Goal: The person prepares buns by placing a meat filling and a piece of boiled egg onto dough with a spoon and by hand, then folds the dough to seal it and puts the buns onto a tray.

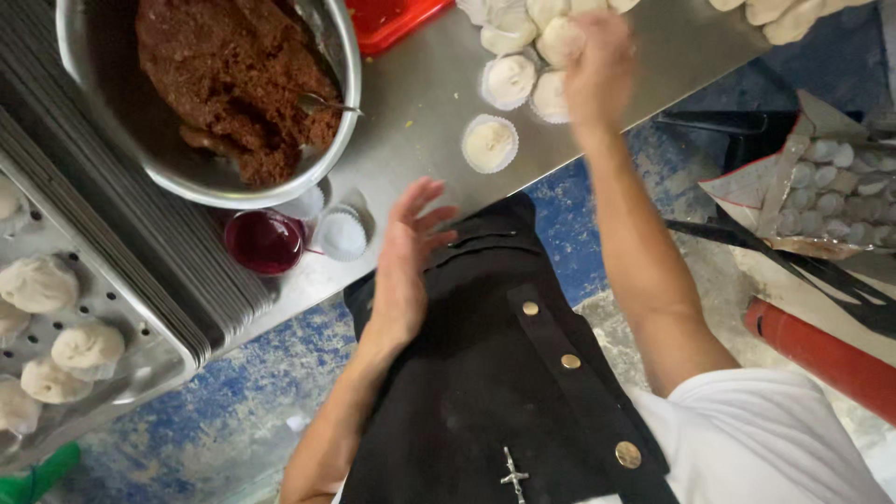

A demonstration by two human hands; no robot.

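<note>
Fingers (425, 201) of the left hand (403, 266) are spread wide and hold nothing, hovering at the table (411, 103) edge, just right of a red cup (264, 241) below the filling bowl (201, 182). Right hand (597, 70) reaches over dough rounds (509, 79) further along the table, its fingers bent down onto one; whether they grip it I cannot tell.

steel table (411, 112), worn blue floor (233, 373)
</note>
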